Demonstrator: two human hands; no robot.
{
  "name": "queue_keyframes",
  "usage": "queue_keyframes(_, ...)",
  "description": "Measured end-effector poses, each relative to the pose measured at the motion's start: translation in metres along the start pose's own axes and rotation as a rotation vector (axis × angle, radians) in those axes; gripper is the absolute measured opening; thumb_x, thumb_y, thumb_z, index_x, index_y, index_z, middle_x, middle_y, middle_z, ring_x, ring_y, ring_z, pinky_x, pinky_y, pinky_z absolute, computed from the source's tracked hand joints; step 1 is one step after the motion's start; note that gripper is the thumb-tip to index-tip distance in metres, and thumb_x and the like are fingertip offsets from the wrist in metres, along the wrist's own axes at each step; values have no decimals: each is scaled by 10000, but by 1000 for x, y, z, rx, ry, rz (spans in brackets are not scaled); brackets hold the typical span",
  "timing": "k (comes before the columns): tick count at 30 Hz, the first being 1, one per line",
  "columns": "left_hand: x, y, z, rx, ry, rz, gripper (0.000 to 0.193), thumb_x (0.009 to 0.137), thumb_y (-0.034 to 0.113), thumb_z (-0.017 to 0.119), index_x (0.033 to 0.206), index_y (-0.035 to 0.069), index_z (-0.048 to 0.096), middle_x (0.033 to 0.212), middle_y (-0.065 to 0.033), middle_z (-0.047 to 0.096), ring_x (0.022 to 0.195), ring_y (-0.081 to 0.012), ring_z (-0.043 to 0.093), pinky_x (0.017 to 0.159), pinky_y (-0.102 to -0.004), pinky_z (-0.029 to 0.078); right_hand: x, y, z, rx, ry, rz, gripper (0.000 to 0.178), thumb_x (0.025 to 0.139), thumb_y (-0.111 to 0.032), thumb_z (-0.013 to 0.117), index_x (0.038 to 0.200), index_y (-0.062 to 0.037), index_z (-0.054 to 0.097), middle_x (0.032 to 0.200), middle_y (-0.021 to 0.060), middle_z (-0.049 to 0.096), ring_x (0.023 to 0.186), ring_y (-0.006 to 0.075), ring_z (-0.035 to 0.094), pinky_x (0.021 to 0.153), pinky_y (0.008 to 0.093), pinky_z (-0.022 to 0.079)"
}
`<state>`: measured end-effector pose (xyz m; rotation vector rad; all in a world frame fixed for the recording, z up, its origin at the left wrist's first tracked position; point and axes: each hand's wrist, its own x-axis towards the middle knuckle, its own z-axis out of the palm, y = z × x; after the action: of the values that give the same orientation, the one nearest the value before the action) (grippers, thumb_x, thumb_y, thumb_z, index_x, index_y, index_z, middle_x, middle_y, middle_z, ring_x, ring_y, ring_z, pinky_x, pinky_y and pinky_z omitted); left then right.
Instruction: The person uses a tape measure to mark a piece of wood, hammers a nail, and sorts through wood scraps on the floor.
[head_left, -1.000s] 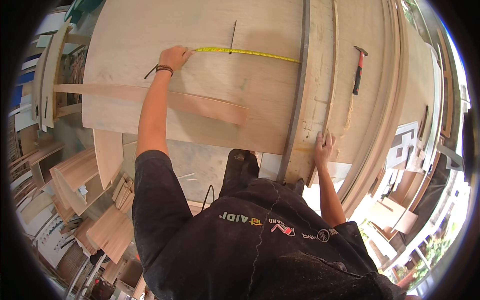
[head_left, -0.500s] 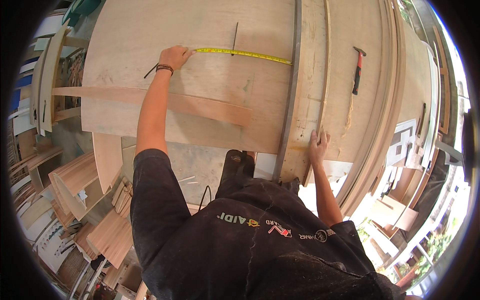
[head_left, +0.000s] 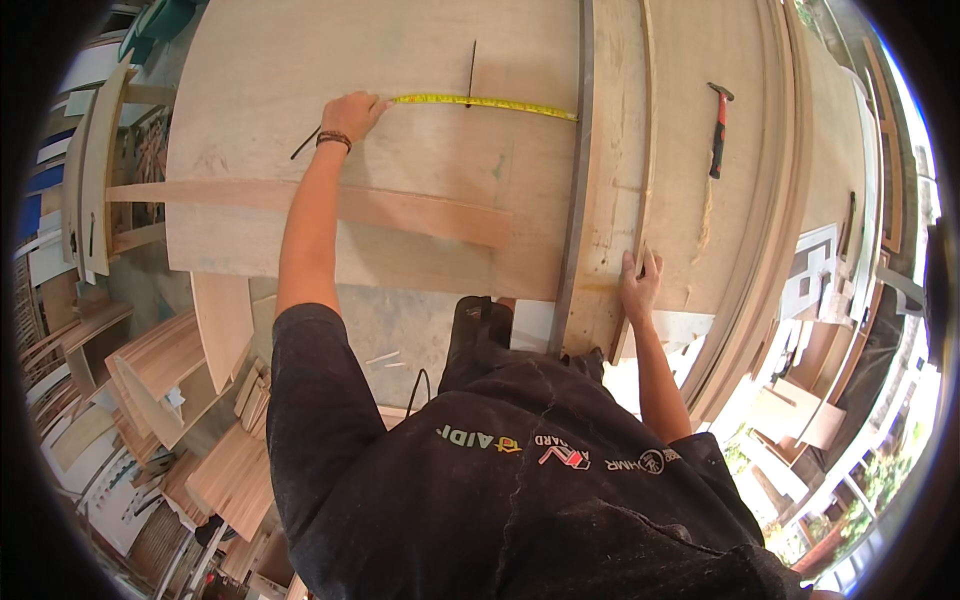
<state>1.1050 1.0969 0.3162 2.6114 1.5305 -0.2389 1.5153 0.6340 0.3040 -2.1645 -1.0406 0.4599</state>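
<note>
My left hand [head_left: 352, 116] is closed on one end of a yellow tape measure [head_left: 500, 103], whose blade runs right across a large plywood sheet [head_left: 400, 45] to a long dark-edged wooden board [head_left: 604, 180]. A thin dark stick [head_left: 473, 70] lies on the sheet, its lower end at the blade. Another thin dark stick [head_left: 305, 144] shows beside my left wrist. My right hand [head_left: 641, 288] rests near the board's close end, thumb and fingers on either side of a narrow wooden strip [head_left: 648, 130].
A hammer [head_left: 720, 130] with a red and black handle lies right of the strip. A thin wooden plank [head_left: 400, 213] crosses the sheet's near part. Long wooden lengths [head_left: 770, 200] run along the right. Cabinet-like wooden boxes [head_left: 165, 370] stand on the floor at left.
The view has shifted slightly. Both hands keep their places, and the tape blade still stretches from my left hand to the board.
</note>
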Motion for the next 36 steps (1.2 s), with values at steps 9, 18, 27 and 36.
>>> queue_keyframes(9, 0, -6, 8, 9, 75, 41, 572, 1008, 616, 485, 874, 126, 748, 900, -116, 711, 843, -326, 707, 690, -458, 561, 6, 7, -9, -9, -82, -4, 387, 958, -299, 734, 1197, -1, 675, 970, 105, 579, 876, 209, 530, 722, 330, 435)
queue_keyframes(18, -1, 3, 3, 30, -15, -9, 559, 1012, 616, 465, 938, 141, 751, 937, -115, 718, 886, -335, 706, 742, -466, 569, 3, 4, -14, -3, -141, 75, 461, 936, -322, 749, 1238, 16, 667, 1080, 166, 604, 1006, 304, 588, 853, 390, 483)
queue_keyframes(27, -3, 7, 0, 50, 23, -19, 572, 1017, 614, 463, 900, 137, 757, 907, -115, 726, 863, -323, 712, 714, -462, 565, 3, 3, -9, 62, -51, 12, 478, 919, -299, 768, 1273, 3, 655, 1061, 132, 594, 967, 252, 579, 848, 363, 482)
queue_keyframes(36, -10, -1, 1, 29, 11, -1, 578, 1032, 606, 437, 942, 132, 755, 951, -115, 730, 909, -312, 711, 754, -453, 570, 4, 11, -10, 46, -107, 101, 564, 929, -355, 765, 1323, 19, 614, 1083, 106, 612, 945, 201, 581, 874, 354, 487)
